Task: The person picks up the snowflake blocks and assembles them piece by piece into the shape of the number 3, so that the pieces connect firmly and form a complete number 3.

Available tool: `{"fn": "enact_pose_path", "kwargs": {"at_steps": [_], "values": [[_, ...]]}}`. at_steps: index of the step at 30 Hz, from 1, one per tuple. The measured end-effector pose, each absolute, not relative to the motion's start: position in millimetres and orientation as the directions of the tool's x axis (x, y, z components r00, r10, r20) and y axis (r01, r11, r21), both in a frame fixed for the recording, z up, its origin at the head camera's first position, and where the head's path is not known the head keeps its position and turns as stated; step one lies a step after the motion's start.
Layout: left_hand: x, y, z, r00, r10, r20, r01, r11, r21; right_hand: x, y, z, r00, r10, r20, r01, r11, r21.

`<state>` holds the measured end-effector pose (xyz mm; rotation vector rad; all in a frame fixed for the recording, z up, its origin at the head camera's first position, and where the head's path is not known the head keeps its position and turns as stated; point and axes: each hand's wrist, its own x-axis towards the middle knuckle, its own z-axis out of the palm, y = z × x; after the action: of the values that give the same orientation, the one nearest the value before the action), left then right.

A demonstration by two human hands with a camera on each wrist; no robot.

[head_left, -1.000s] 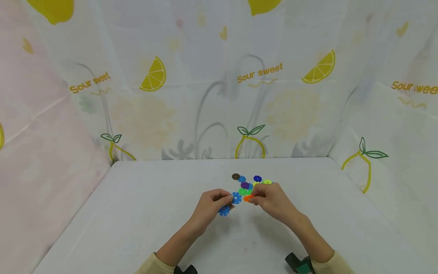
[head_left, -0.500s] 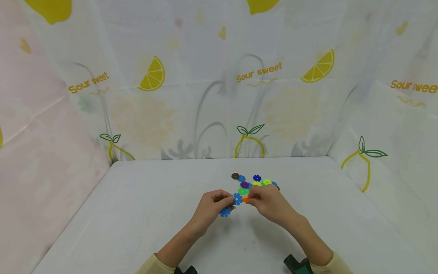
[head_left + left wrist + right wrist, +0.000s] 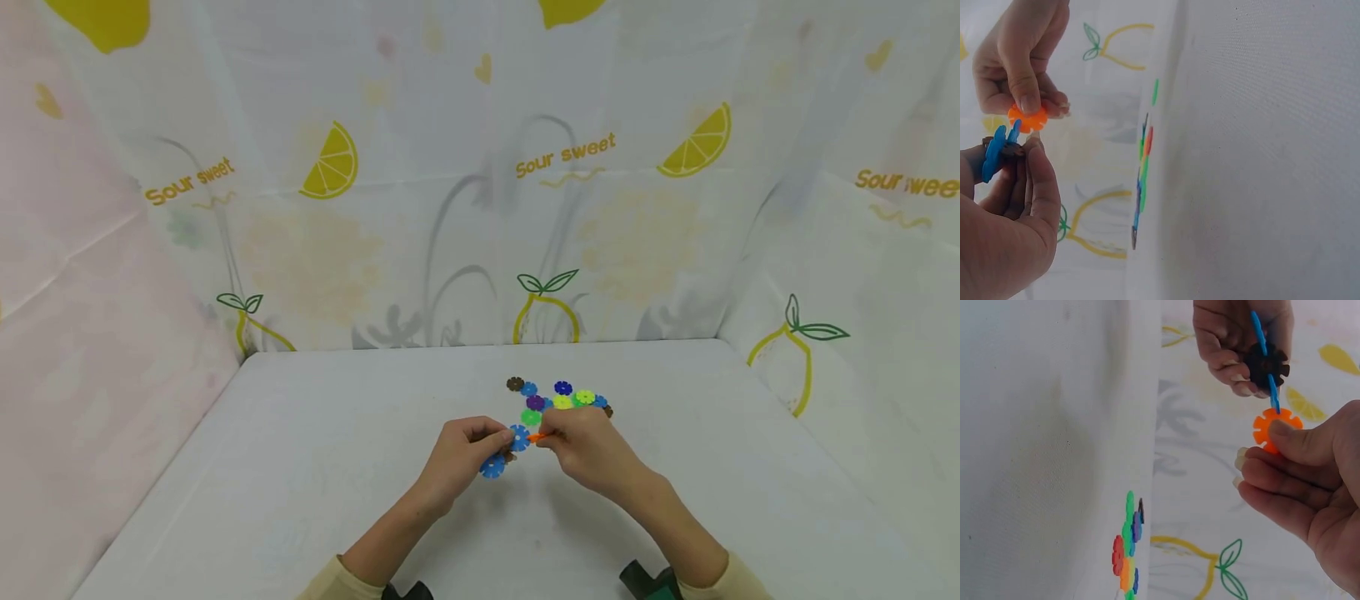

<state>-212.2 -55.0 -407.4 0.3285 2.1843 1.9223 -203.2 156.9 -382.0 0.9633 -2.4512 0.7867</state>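
Note:
My left hand (image 3: 461, 462) pinches a small joined set of notched plastic snowflake discs: a blue disc (image 3: 519, 437), a second blue disc lower down, and a brown disc (image 3: 1266, 365) set crosswise between them. Between thumb and fingers of my right hand (image 3: 592, 446) is an orange snowflake disc (image 3: 1262, 431). It meets the upper blue disc at their edges, standing crosswise to it, with the blue rim right at a notch of the orange one. Both wrist views show the hands raised above the table. The right fingers cover part of the orange disc.
Several loose discs lie in a cluster on the white table (image 3: 315, 467) beyond the hands, among them a brown disc (image 3: 515, 384), a purple disc (image 3: 535, 402), a green disc (image 3: 531, 417) and a dark blue disc (image 3: 563, 388). A lemon-print cloth (image 3: 420, 250) hangs behind.
My right hand has moved slightly left, bringing the orange disc from a gap away up to the blue disc's edge and turning it edge-on. My left hand has hardly moved.

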Motion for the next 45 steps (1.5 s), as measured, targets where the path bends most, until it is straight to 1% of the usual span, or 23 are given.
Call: {"fn": "enact_pose_path", "kwargs": {"at_steps": [6,13,18,26,31,37,45], "values": [[-209.0,-53.2,-405.3,-0.962,0.273,-0.012,0.022,0.121,0.992,-200.8,153.0,-381.7,-0.686,-0.479,0.548,-0.705,0.623,-0.338],[-206.7,-49.5,-405.5,-0.971,0.239,-0.010,0.017,0.112,0.994,-198.5,149.4,-382.4,-0.666,-0.473,0.577,-0.714,0.628,-0.309],[-206.6,-47.9,-407.7,-0.974,0.228,-0.003,0.022,0.107,0.994,-196.5,146.9,-384.1,-0.660,-0.462,0.592,-0.713,0.634,-0.300],[-207.6,-48.9,-406.9,-0.972,0.235,0.023,0.051,0.115,0.992,-195.0,144.1,-384.9,-0.640,-0.460,0.616,-0.711,0.659,-0.247],[-209.8,-52.0,-405.4,-0.966,0.257,0.010,0.041,0.116,0.992,-197.0,143.5,-383.1,-0.661,-0.456,0.596,-0.697,0.666,-0.265],[-211.6,-52.8,-407.8,-0.957,0.289,-0.005,0.029,0.112,0.993,-199.7,145.0,-382.9,-0.699,-0.457,0.550,-0.680,0.664,-0.311],[-212.4,-51.7,-412.1,-0.943,0.333,-0.008,0.021,0.084,0.996,-202.5,148.8,-384.6,-0.712,-0.465,0.527,-0.680,0.644,-0.351]]}}
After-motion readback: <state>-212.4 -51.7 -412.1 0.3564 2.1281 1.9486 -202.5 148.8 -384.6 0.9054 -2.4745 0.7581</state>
